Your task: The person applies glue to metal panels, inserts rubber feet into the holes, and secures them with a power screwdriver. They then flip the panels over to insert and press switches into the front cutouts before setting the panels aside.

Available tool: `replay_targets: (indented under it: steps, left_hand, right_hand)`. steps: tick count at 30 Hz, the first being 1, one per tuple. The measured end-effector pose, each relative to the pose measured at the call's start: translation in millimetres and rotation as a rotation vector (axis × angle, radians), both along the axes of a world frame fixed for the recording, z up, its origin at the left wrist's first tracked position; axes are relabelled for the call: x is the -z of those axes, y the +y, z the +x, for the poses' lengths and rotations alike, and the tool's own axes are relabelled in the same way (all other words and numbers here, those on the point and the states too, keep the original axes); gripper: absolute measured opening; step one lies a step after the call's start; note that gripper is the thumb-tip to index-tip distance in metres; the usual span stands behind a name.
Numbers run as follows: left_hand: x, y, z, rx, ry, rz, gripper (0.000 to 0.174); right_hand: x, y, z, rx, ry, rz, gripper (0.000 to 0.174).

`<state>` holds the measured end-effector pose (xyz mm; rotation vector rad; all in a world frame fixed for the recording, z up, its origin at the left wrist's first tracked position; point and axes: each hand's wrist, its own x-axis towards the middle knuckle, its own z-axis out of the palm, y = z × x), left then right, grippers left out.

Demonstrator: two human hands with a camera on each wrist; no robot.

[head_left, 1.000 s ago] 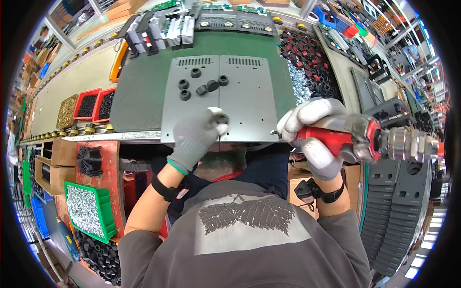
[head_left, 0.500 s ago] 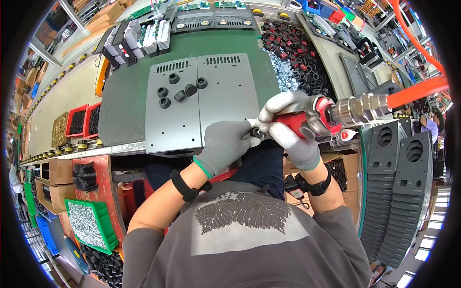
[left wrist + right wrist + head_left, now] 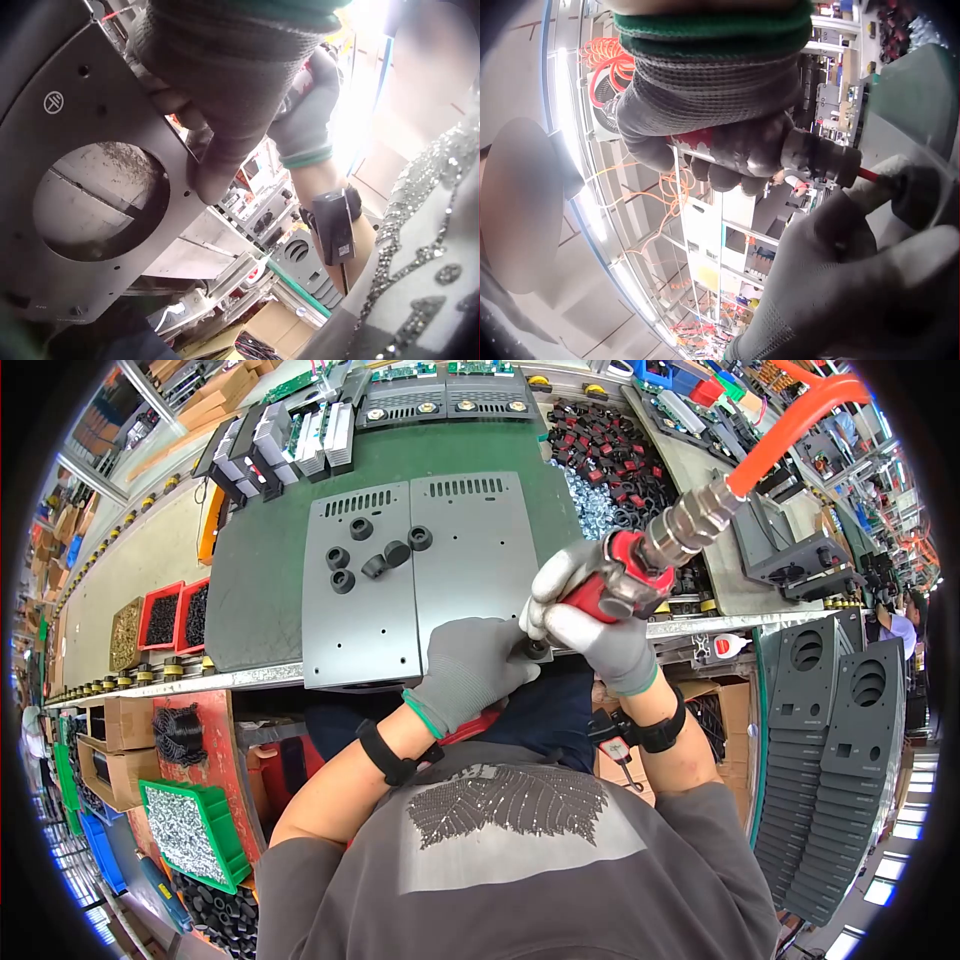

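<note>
A grey metal case (image 3: 350, 622) with vent slots lies on the green mat, several black rubber feet (image 3: 397, 552) loose on its top. At its near right corner my gloved left hand (image 3: 474, 672) pinches one rubber foot (image 3: 537, 650) between thumb and fingers. My gloved right hand (image 3: 605, 640) grips a red air screwdriver (image 3: 592, 598), its orange hose (image 3: 790, 435) rising to the upper right. In the right wrist view the driver's bit (image 3: 868, 174) points into the pinched rubber foot (image 3: 919, 196). The left wrist view shows the case's side, with a large round hole.
A pile of black and red parts (image 3: 615, 450) and shiny screws (image 3: 583, 500) lies right of the mat. Heat-sink boards (image 3: 320, 435) stand at the back. Red bins (image 3: 160, 615) sit left, a green screw bin (image 3: 195, 835) lower left. Stacked dark panels (image 3: 810, 760) stand at right.
My left hand has carried the rubber foot from the case's middle to its near right corner. My right hand has brought the screwdriver inward over it and tilted the hose end up.
</note>
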<state>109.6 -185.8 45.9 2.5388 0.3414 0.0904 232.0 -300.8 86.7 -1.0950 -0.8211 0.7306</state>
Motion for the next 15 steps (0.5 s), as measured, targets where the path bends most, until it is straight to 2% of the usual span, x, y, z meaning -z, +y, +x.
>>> replay_targets:
  steps: [9,12,14,15]
  left_hand:
    - [2.0,4.4,3.9,0.001,0.04,-0.048,0.044]
    - [-5.9,4.4,2.7,-0.001,0.155,-0.068,0.045]
    - [-9.5,11.4,-3.1,-0.031,0.003,-0.262,0.03]
    - [-14.7,18.5,-5.2,-0.038,-0.069,-0.462,0.029]
  right_hand:
    - [-8.6,4.0,-1.8,-0.053,-0.036,-0.08,0.022]
    - [-10.7,2.7,-2.0,-0.045,-0.037,-0.08,0.022]
    - [-17.8,3.2,-0.2,-0.085,-0.069,-0.059,0.024]
    - [-33.2,2.6,-2.6,-0.056,-0.078,0.045,0.025]
